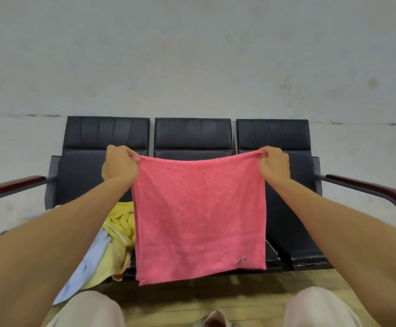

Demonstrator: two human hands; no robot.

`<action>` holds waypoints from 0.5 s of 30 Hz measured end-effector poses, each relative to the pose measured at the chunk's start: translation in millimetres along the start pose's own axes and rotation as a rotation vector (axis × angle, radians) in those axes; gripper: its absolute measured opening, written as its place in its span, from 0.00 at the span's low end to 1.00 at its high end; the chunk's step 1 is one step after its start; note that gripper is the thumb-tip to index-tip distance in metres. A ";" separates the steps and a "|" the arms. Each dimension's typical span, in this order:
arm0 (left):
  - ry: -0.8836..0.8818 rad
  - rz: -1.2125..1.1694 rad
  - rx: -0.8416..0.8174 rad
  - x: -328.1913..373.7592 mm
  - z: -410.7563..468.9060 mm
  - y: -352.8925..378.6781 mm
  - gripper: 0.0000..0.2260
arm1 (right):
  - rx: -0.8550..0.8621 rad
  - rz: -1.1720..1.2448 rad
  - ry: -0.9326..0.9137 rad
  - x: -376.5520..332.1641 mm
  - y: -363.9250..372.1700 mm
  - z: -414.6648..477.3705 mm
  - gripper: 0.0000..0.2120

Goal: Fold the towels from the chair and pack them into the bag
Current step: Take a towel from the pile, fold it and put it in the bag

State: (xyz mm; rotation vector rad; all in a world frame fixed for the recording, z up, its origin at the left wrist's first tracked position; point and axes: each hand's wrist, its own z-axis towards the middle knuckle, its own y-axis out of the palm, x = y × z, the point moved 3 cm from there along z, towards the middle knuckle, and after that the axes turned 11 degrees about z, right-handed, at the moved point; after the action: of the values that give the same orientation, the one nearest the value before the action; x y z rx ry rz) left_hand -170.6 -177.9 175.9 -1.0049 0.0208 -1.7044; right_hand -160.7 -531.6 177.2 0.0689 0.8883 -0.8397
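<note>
The pink towel (199,215) hung in the air in front of the black three-seat chair (192,134), stretched flat between two raised arms. The left grip (119,164) pinched its upper left corner with curled fingers and thumb, and the right grip (275,163) pinched the upper right corner in the same way. The top edge sagged a little between them, and a small label (240,260) showed near the lower right corner. On the left seat, partly behind the pink towel, lay a crumpled yellow towel (119,224); a light blue towel (91,260) lay beside it and hung over the seat's front edge toward the wooden floor (192,300)
</note>
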 end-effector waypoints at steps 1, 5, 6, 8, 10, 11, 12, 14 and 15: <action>0.013 0.028 0.003 1.0 -0.7 2.1 0.04 | 0.044 0.014 -0.002 -1.1 -1.2 -1.7 0.17; 0.028 0.091 -0.016 -0.5 -6.7 13.1 0.05 | 0.047 -0.020 0.037 10.1 7.2 0.0 0.16; 0.027 0.079 -0.001 -1.1 -8.8 14.5 0.05 | 0.050 -0.015 0.055 14.5 8.8 0.4 0.16; 0.033 0.065 0.007 -3.0 -10.8 17.1 0.07 | 0.052 -0.009 0.070 21.6 9.7 0.8 0.14; 0.049 0.102 -0.027 -4.4 -10.1 19.7 0.09 | 0.037 -0.031 0.074 25.5 8.8 1.8 0.10; 0.062 0.125 -0.044 -5.4 -9.7 21.1 0.09 | 0.033 -0.037 0.079 26.9 8.3 2.4 0.09; 0.075 0.140 -0.057 -6.5 -9.6 22.0 0.10 | 0.030 -0.041 0.086 28.3 8.0 2.7 0.08; 0.094 0.143 -0.066 -7.3 -9.8 23.6 0.10 | 0.023 -0.041 0.108 31.6 8.2 2.3 0.07; 0.093 0.138 -0.063 -7.4 -10.2 24.2 0.10 | 0.019 -0.035 0.120 33.2 8.5 1.8 0.07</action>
State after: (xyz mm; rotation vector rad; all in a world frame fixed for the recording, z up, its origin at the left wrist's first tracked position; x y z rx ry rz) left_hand -157.7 -186.2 153.4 -0.9478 0.2016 -1.6314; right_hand -142.4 -547.0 152.6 0.1211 0.9965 -0.8839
